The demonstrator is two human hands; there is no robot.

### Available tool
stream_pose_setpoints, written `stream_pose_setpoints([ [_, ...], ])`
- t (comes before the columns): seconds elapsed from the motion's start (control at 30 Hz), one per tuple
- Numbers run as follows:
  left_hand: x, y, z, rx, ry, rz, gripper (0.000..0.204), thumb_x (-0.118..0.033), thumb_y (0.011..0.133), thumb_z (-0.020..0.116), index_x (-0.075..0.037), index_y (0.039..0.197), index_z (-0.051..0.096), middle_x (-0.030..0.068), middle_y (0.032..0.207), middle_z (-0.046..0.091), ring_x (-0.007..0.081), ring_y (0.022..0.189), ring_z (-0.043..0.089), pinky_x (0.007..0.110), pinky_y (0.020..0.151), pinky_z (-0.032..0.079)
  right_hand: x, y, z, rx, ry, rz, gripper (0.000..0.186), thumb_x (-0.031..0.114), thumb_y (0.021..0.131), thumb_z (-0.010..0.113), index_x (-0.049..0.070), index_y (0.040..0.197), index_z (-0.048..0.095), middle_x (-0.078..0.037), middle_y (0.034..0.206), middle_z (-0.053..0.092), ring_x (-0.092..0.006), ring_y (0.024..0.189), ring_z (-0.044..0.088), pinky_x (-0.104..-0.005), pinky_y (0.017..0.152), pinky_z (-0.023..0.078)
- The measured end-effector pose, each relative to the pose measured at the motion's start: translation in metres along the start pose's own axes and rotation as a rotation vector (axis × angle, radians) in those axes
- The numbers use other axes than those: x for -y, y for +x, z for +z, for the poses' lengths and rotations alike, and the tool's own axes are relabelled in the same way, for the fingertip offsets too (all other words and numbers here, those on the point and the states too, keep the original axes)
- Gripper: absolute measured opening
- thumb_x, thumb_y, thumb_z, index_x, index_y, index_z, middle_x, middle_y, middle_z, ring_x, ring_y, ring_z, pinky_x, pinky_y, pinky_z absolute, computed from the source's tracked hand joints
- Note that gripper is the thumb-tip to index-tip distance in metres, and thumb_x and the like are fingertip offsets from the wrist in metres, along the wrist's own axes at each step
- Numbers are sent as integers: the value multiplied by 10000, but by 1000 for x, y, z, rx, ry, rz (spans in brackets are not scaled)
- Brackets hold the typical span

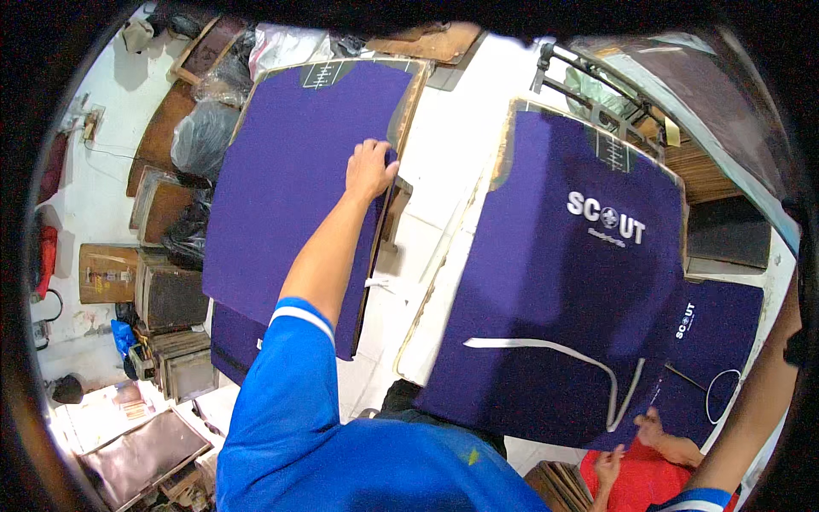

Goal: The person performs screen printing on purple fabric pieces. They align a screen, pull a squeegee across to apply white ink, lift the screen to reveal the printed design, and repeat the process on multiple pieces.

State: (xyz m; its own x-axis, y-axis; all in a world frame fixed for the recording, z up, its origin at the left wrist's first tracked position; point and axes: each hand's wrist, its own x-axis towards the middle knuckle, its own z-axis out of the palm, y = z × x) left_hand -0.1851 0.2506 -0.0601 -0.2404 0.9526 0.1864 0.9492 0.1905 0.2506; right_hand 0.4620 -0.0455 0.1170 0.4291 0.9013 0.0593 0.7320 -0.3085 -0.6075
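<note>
My left hand (368, 171) has its fingers curled on the right edge of a purple fabric panel (281, 196), laid on a board (416, 81) with a dark marked patch at its top. To the right lies a second board with a purple panel (537, 282) bearing white printed lettering, an emblem and a long white curved stripe. A smaller printed purple piece (725, 316) is beside it at the far right. My right forearm (751, 392) rises along the right rim; its hand is out of view.
A co-worker in a red shirt (627, 482) has both hands (650, 427) at the lower edge of the right panel. Stacked wooden screens (175, 290) and plastic bags (205, 136) line the left wall. A black metal rack (580, 72) stands at upper right. Pale tiled floor (435, 154) shows between boards.
</note>
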Motion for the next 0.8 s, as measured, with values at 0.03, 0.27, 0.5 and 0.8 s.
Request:
stream_pose_setpoints([
  [0.03, 0, 9, 3, 22, 32, -32, 484, -345, 905, 802, -81, 1292, 680, 170, 1281, 655, 392, 1221, 605, 506, 1042, 520, 0, 8, -2, -5, -4, -8, 630, 529, 891, 865, -56, 731, 695, -86, 737, 670, -185, 670, 544, -393, 679, 484],
  [0.27, -11, 49, 2, 146, 201, -137, 475, -436, 893, 801, -95, 1200, 681, 143, 1239, 649, 344, 1202, 608, 512, 967, 520, 9, 21, 14, -23, -11, -1, 622, 523, 893, 866, -62, 751, 710, -90, 756, 685, -188, 678, 559, -393, 686, 492],
  [0.5, -13, 75, 3, 159, 379, 152, 378, -331, 853, 761, -114, 1155, 697, 133, 1095, 720, 350, 1069, 687, 498, 852, 564, 44, 57, 16, -85, -19, -97, 614, 517, 894, 868, -68, 771, 726, -95, 774, 699, -192, 686, 574, -393, 693, 501],
  [0.8, -31, 105, -19, 424, 575, 468, 167, -255, 784, 763, -91, 779, 794, 170, 823, 783, 355, 815, 786, 459, 746, 632, 197, 240, -12, -234, 85, -550, 605, 509, 895, 870, -76, 797, 746, -101, 798, 717, -196, 696, 593, -393, 701, 511],
])
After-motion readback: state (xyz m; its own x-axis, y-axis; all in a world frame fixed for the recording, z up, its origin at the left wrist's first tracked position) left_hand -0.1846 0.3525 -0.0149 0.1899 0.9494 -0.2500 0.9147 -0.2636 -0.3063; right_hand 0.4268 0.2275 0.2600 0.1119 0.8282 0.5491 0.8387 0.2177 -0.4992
